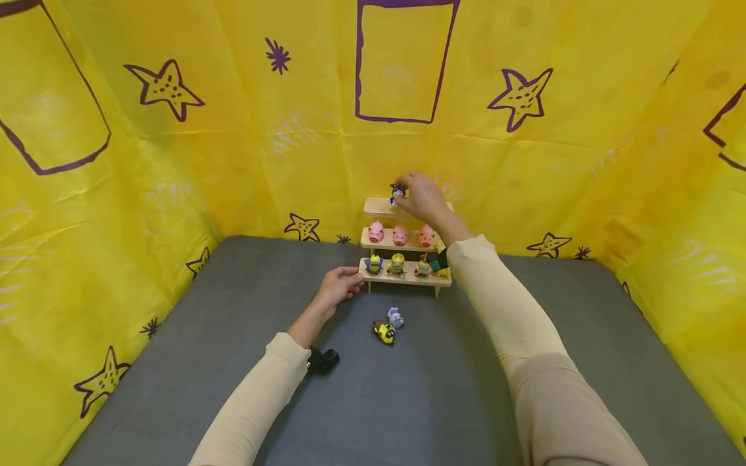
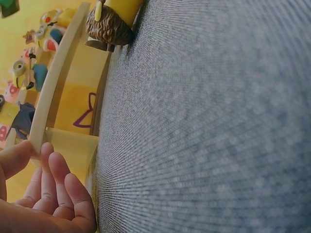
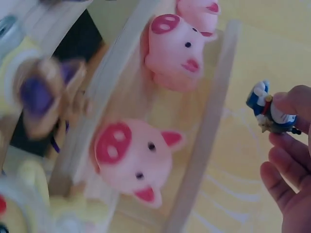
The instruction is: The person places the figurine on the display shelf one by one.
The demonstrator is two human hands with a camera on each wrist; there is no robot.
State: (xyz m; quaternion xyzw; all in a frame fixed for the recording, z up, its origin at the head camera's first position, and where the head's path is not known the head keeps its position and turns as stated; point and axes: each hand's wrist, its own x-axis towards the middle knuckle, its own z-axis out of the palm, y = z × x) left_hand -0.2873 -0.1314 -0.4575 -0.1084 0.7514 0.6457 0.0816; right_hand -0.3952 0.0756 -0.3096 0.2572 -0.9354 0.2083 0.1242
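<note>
Yellow cloth printed with purple starfish hangs around a dark grey tabletop. Near 12 o'clock on that surface is a 3-tier wooden stand; the clock directions that follow are measured from its centre. A small dark blue and white figurine is at 12 o'clock, at the top tier, in a person's right hand. 3 pink pigs sit on the middle tier, and small figures line the bottom tier. At 6 o'clock, in front of the stand, a yellow and brown toy and a pale blue toy lie side by side on the tabletop.

Setting the figurine down well probably calls for a light fingertip grip, feet flat on the wood before release, and its front facing 6 o'clock like the pigs. The right forearm passes close by the lower tiers at 4 o'clock, so a raised wrist would likely spare the toys there a knock.

At 1 o'clock the right hand is nearly closed, thumb and forefinger pinching the figurine, other fingers loosely bent; whether its feet touch the tier cannot be told. At 8 o'clock the left hand is narrow, thumb and forefinger holding the left end of the bottom tier, remaining fingers gently curled.
</note>
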